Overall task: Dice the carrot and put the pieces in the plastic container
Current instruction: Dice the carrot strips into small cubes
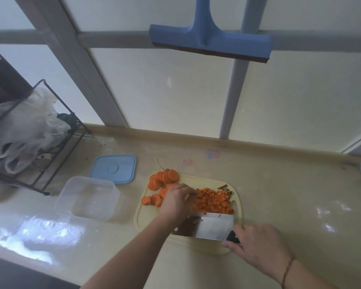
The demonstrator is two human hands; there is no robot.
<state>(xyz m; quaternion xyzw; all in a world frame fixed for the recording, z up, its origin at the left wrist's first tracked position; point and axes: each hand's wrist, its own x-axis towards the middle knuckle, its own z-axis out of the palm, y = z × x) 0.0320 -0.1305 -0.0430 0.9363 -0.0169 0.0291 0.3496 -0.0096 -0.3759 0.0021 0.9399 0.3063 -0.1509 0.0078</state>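
- Leftmost on the counter, the plastic container (87,198) stands open and holds nothing, well left of the cutting board (143,217).
- Carrot rounds (164,178) wait uncut.
- Left hand (178,200), nearer it, curls into the diced carrot (214,202).
- Right hand (256,244) grips the cleaver (214,225), blade crosswise.

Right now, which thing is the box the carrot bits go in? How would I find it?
Find the pale yellow cutting board on the beige counter, then look just left of it. The plastic container sits there, open and with nothing in it. It is see-through, unlike the flat blue lid lying just behind it.
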